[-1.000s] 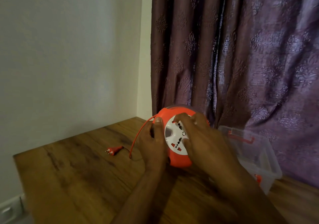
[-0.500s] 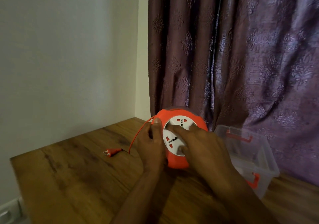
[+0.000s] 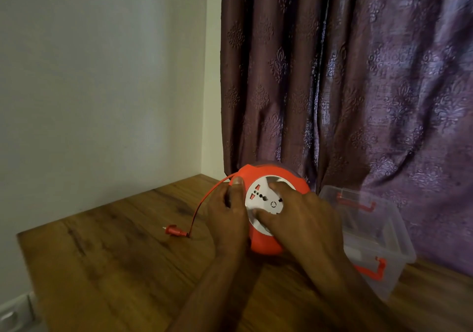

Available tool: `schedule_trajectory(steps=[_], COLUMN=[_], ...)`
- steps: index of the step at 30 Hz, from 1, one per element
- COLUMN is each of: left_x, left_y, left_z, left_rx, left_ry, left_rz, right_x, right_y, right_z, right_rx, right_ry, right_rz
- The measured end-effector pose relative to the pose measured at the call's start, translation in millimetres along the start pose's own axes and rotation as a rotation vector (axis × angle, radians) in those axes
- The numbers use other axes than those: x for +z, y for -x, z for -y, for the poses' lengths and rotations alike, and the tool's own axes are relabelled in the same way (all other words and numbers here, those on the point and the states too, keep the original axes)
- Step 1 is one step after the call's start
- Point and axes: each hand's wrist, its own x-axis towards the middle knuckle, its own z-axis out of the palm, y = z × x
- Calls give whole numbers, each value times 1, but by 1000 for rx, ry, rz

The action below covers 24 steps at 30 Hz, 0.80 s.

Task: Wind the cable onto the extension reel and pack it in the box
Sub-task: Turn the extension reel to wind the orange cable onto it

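An orange extension reel (image 3: 263, 175) with a white socket face (image 3: 266, 201) stands on edge on the wooden table (image 3: 115, 249). My left hand (image 3: 226, 219) grips its left rim, thumb up on the orange edge. My right hand (image 3: 302, 216) lies over the socket face, fingers pressed on the white disc. A thin orange cable (image 3: 202, 203) runs from the reel's top left down to an orange plug (image 3: 172, 230) lying on the table left of my hands. A clear plastic box (image 3: 378, 237) with orange latches sits open just right of the reel.
A purple patterned curtain (image 3: 345, 88) hangs right behind the reel and box. A pale wall (image 3: 102, 75) borders the table's left side. The table's left edge falls off toward a white wall socket (image 3: 12, 316) at the bottom left.
The white socket face has turned under my right fingers and the loose cable has shortened; the plug has slid a little closer to the reel. My left hand kept its grip.
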Motion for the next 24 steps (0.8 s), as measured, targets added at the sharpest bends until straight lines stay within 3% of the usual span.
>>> schedule_trajectory(steps=[10, 13, 17, 24], left_x=[2, 0, -2, -3], left_y=[6, 4, -2, -3], left_z=[-3, -6, -4, -3], left_rx=[41, 32, -38, -36], left_ry=[-49, -32, -3, 17], left_rz=[49, 43, 13, -20], right_x=[9, 2, -9, -14], right_y=[-7, -9, -9, -10], right_z=[-7, -9, -9, -9], right_rx=[254, 158, -100, -312], right_ry=[-358, -319, -236, -86], right_rz=[25, 33, -80, 230])
